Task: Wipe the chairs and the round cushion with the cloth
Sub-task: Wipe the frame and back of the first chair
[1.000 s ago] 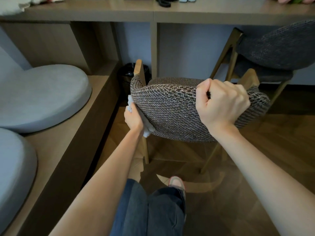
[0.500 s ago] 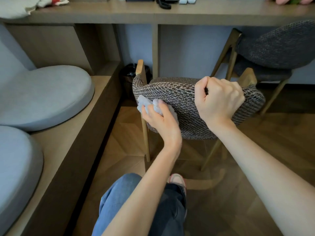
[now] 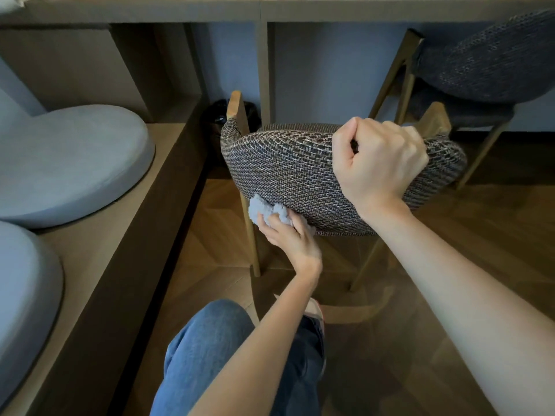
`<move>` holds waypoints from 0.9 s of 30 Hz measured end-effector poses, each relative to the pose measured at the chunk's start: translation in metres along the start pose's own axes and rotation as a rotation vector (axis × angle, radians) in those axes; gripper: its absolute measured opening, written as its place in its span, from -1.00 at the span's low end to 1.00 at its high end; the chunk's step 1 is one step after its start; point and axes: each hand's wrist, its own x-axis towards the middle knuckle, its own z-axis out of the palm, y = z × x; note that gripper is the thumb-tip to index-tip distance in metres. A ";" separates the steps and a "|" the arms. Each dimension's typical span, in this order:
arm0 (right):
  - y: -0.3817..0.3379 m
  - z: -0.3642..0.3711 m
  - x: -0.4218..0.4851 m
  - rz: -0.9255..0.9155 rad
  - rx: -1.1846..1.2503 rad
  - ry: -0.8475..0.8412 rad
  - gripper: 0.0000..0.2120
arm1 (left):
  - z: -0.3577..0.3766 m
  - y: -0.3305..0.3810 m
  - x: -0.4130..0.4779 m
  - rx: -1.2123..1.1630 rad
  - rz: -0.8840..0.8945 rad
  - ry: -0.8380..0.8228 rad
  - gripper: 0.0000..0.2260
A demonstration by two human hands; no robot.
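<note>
left hand [image 3: 288, 238] clutched cloth [image 3: 267, 210] at chair [image 3: 285, 169] back's lower edge; right hand [image 3: 378, 163] clamped its top | risk: cloth could slip off edge

Fingertips of the right grip [image 3: 380, 163] lay hidden behind the chair [image 3: 288, 175] back; the left grip [image 3: 288, 238] covered part of the cloth [image 3: 264, 210]; the frame edge cut the second chair [image 3: 486, 61].

From where I stand, nothing carries readable writing: no label, brand, number or sign anywhere.
</note>
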 end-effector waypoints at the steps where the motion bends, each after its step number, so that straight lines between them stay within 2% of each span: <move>1: 0.000 0.000 0.000 -0.003 0.000 0.000 -0.68 | -0.002 0.004 -0.006 0.014 0.071 -0.010 -0.68; 4: 0.000 -0.002 0.002 -0.010 0.003 -0.003 -0.68 | -0.001 0.024 -0.029 -0.025 0.277 -0.034 -0.74; 8: 0.000 -0.004 0.002 -0.008 -0.002 -0.015 -0.68 | 0.012 0.040 -0.055 -0.033 0.395 -0.052 -0.80; 11: 0.000 -0.004 0.001 0.001 -0.002 -0.021 -0.67 | 0.018 0.022 -0.057 -0.003 0.421 -0.060 -0.78; 12: 0.000 -0.004 0.001 0.003 -0.005 -0.017 -0.67 | 0.019 0.013 -0.055 0.037 0.398 -0.073 -0.74; 14: 0.001 -0.003 0.001 0.007 -0.009 -0.006 -0.66 | 0.018 -0.002 -0.052 -0.002 0.230 -0.166 -0.61; 16: 0.002 -0.002 0.000 0.011 -0.017 -0.001 -0.66 | 0.013 -0.007 -0.048 -0.285 0.049 -0.125 -0.58; 18: 0.002 -0.001 -0.001 0.013 -0.018 0.000 -0.65 | 0.015 -0.017 -0.042 -0.264 -0.043 -0.093 -0.50; 20: 0.002 -0.001 -0.001 0.011 -0.007 -0.004 -0.66 | 0.019 -0.031 -0.036 -0.140 -0.154 -0.131 -0.48; 22: 0.002 -0.002 0.000 0.010 -0.008 -0.013 -0.66 | 0.018 -0.038 -0.031 0.108 -0.162 -0.269 -0.53; 23: 0.002 -0.003 0.001 0.013 -0.009 -0.020 -0.66 | 0.018 -0.041 -0.031 0.128 -0.213 -0.368 -0.55; 24: 0.001 -0.004 0.002 0.018 -0.009 -0.031 -0.66 | 0.016 -0.046 -0.030 0.109 -0.312 -0.393 -0.54; 27: 0.001 -0.007 0.003 0.019 -0.002 -0.082 -0.67 | 0.003 -0.034 -0.031 0.217 -0.292 -0.514 -0.62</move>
